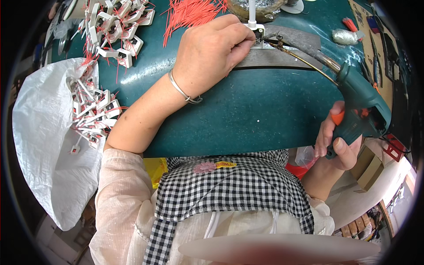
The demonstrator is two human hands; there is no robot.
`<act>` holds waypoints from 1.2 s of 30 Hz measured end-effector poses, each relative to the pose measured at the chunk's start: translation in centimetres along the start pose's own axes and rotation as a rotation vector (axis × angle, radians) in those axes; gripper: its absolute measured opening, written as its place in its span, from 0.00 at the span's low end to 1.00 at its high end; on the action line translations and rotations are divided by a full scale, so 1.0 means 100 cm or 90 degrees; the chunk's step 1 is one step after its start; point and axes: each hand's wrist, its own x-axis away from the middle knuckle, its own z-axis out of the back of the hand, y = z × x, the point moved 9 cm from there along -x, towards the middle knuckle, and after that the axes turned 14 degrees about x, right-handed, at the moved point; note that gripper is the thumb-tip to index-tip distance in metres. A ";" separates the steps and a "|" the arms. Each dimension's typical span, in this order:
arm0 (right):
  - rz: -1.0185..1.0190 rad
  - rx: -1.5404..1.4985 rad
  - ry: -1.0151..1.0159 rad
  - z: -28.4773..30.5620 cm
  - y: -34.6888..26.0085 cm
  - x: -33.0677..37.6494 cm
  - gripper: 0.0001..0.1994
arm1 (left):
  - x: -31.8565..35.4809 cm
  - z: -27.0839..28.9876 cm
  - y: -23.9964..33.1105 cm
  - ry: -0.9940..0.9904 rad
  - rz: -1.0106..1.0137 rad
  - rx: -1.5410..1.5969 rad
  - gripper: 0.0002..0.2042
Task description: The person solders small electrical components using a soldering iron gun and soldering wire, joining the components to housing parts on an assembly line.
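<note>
My left hand (pixel 214 49) reaches to the far middle of the table, its fingers pinched together against a small white plastic housing (pixel 258 34) with a white stem pointing away. What the fingertips pinch is hidden behind them. My right hand (pixel 338 141) is wrapped around the handle of a green soldering gun (pixel 365 104) with an orange trigger. The gun's thin brass-coloured feed tube (pixel 309 65) and dark tip point left, ending close beside the housing. The housing stands at a grey metal strip (pixel 278 58) on the table.
White housings with red wires (pixel 117 28) are heaped at the far left; more spill from a white sack (pixel 42 132). Cut red wires (pixel 190 17) lie beyond my left hand. A foil-lined bowl (pixel 260 11), solder spool (pixel 292 6) and bagged wire bundle (pixel 346 36) stand farther back.
</note>
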 end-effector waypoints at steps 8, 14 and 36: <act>-0.007 0.012 0.011 -0.003 0.001 -0.001 0.27 | -0.001 0.006 0.009 0.025 -0.021 -0.002 0.04; -0.013 0.009 0.011 -0.002 0.001 -0.002 0.26 | -0.001 0.006 0.006 0.031 -0.017 0.005 0.04; -0.027 0.080 -0.021 -0.004 -0.004 -0.002 0.23 | 0.007 0.008 0.020 0.139 -0.359 0.049 0.05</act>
